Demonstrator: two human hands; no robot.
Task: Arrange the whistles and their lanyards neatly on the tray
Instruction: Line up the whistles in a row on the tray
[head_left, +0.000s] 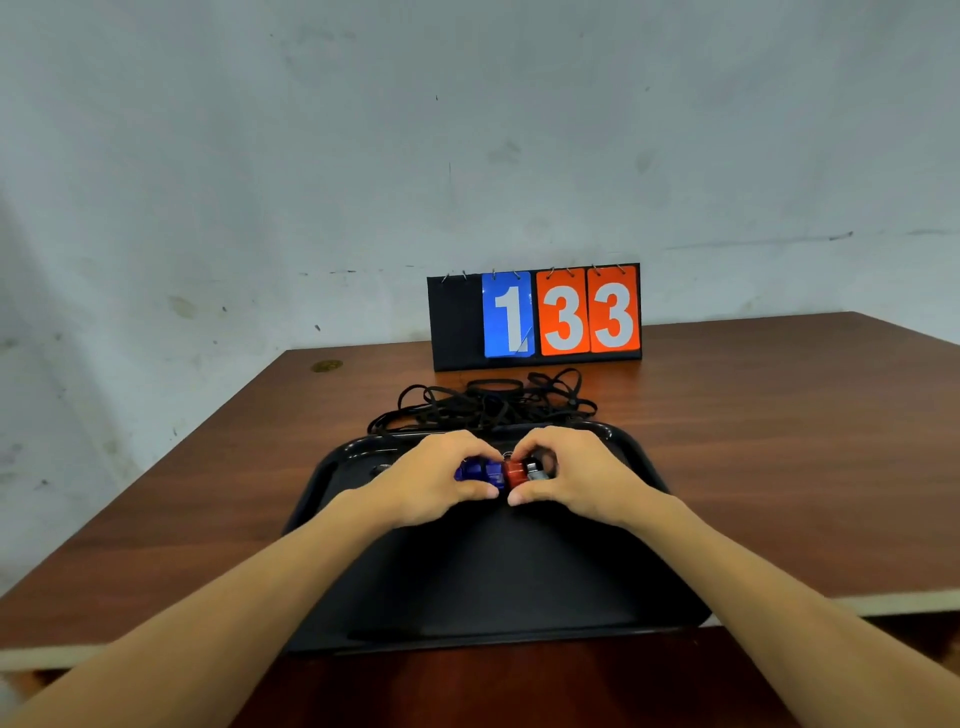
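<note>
Two bare forearms reach in from the near edge of a brown wooden table (753, 467), crossing the bare front half of a black tray (493, 577) that lies lengthwise away from the person. Over the tray's far half the two hands meet. The left hand (434, 480) curls its fingers over a blue whistle (480, 472), thumb underneath and fingertips on top, pinching it. The right hand (574, 475) closes in the same way on a red whistle (515, 473), with a silver-grey whistle (537, 472) tucked just behind it inside the curl of the fingers; whether that one is gripped or only sheltered cannot be told. Blue and red whistles touch end to end between the two thumbs. Whether they rest on the tray or are held just above it is unclear.

Beyond the fingertips, a loose tangle of black lanyards (483, 402) spills over the tray's far rim onto the table, its cords running back toward the hands. Farther still, behind the tangle, a black flip scoreboard (454, 317) stands against the pale, scuffed wall (363, 156), showing a blue card "1" and two orange cards "3" and "3".
</note>
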